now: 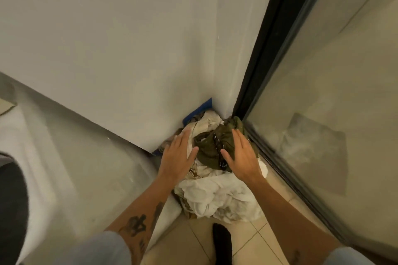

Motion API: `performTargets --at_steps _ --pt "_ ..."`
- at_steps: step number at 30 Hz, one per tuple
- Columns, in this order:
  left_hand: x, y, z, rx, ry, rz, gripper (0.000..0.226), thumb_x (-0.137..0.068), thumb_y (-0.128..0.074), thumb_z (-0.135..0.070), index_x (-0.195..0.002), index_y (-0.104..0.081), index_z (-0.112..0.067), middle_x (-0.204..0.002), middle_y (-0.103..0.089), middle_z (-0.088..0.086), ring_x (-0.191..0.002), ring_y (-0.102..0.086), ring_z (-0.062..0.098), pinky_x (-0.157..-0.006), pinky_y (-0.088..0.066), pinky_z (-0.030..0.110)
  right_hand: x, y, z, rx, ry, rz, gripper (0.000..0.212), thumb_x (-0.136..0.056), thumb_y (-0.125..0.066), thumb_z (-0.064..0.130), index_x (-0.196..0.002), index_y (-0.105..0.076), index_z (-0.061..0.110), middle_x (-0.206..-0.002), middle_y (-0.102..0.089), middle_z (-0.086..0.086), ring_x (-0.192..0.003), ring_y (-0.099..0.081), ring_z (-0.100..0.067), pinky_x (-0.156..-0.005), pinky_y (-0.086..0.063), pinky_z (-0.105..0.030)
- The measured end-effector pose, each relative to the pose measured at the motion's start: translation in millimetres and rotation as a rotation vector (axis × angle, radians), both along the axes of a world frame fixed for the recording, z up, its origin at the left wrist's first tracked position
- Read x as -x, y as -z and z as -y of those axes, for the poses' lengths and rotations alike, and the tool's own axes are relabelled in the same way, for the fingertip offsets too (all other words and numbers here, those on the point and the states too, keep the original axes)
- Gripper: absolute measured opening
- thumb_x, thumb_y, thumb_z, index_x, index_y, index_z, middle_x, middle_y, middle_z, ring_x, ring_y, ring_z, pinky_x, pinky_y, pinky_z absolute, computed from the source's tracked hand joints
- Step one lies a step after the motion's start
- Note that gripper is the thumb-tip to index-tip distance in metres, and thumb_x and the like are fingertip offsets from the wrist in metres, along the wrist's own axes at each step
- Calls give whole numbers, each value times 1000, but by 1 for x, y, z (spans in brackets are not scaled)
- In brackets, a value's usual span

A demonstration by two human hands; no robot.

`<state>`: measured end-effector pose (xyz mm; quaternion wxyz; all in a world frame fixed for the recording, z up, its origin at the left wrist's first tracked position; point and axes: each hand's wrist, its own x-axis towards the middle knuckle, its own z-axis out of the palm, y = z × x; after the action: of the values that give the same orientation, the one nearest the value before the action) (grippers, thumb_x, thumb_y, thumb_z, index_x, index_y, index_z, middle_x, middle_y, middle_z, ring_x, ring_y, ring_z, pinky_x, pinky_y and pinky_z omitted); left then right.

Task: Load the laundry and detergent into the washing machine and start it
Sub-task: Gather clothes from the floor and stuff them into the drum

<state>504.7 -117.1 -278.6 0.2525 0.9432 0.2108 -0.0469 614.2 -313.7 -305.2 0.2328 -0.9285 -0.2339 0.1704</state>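
A heap of laundry fills a blue basket wedged in the corner between the wall and a glass door. On top lies an olive-green garment with a black drawstring, over white cloth that spills toward me. My left hand hovers flat over the left side of the pile, fingers straight. My right hand is spread over the green garment's right side, fingers straight. Neither hand grips anything. At the left stands the white washing machine, its dark opening at the frame edge.
A black-framed glass door runs along the right. The white wall closes the back. Beige floor tiles lie below, with my foot in a black sock near the pile.
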Motion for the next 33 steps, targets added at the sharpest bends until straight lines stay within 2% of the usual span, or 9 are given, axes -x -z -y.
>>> performTargets --at_steps 3,6,12,17,20,24,27,30,33 --pt "-13 58 2 23 -3 -68 73 -92 -19 -66 -153 -9 -28 -160 -20 -3 -145 -25 19 -110 -35 53 -11 61 2 47 -10 -45 80 -95 -48 57 -156 -12 20 -163 -18 -5 -148 -22 -25 -120 -24 -45" --pt "-18 103 3 57 -13 -116 73 -94 -35 -59 -153 -7 -27 -161 -16 -3 -146 -23 20 -111 -34 53 -19 109 2 93 -25 -71 89 -90 -49 64 -157 -10 21 -163 -15 -6 -149 -18 -27 -119 -24 -51" --pt "-21 173 10 94 -39 -158 76 -94 -45 -53 -154 -9 -23 -160 -18 0 -146 -23 21 -117 -27 43 -38 176 -3 249 -8 -226 127 -61 -59 87 -152 16 40 -163 17 -5 -150 7 -35 -113 -9 -68" --pt "-17 201 19 103 -42 -158 76 -93 -46 -53 -153 -10 -23 -160 -19 -2 -146 -22 16 -119 -23 40 -39 209 -22 211 150 -372 139 -55 -80 72 -146 23 49 -162 16 -12 -147 1 -46 -109 -19 -71" --pt "-14 210 21 121 -33 -161 78 -91 -37 -62 -153 -6 -27 -160 -18 -3 -146 -21 15 -115 -30 47 -33 225 -25 203 202 -357 110 -75 -78 44 -153 0 40 -157 -17 -18 -138 -28 -48 -108 -35 -63" --pt "-15 202 18 181 -47 -127 81 -90 -39 -65 -153 -5 -28 -161 -14 -4 -147 -17 14 -119 -23 38 -31 223 -20 49 224 -277 63 -84 -67 25 -141 -40 29 -124 -59 -13 -111 -59 -37 -94 -52 -49" --pt "-21 175 20 316 -94 -117 85 -87 -44 -67 -153 -2 -32 -162 -7 -7 -148 -9 11 -118 -15 34 -31 184 -17 -40 230 -216 49 -85 -66 17 -131 -54 23 -116 -67 -7 -105 -63 -32 -89 -53 -42" --pt "-31 141 23 473 -175 -121 100 -73 -44 -84 -150 2 -41 -162 0 -10 -148 -4 13 -120 -17 45 -27 132 -19 -160 269 -197 37 -85 -65 12 -121 -62 21 -111 -70 -1 -101 -65 -24 -82 -49 -29" --pt "-46 79 27 573 -215 -97 108 -64 -46 -90 -149 3 -46 -161 0 -9 -148 -3 16 -120 -16 47 -14 49 -19 -309 256 -166 32 -84 -66 8 -108 -65 30 -98 -70 10 -87 -65 -6 -75 -46 -19"
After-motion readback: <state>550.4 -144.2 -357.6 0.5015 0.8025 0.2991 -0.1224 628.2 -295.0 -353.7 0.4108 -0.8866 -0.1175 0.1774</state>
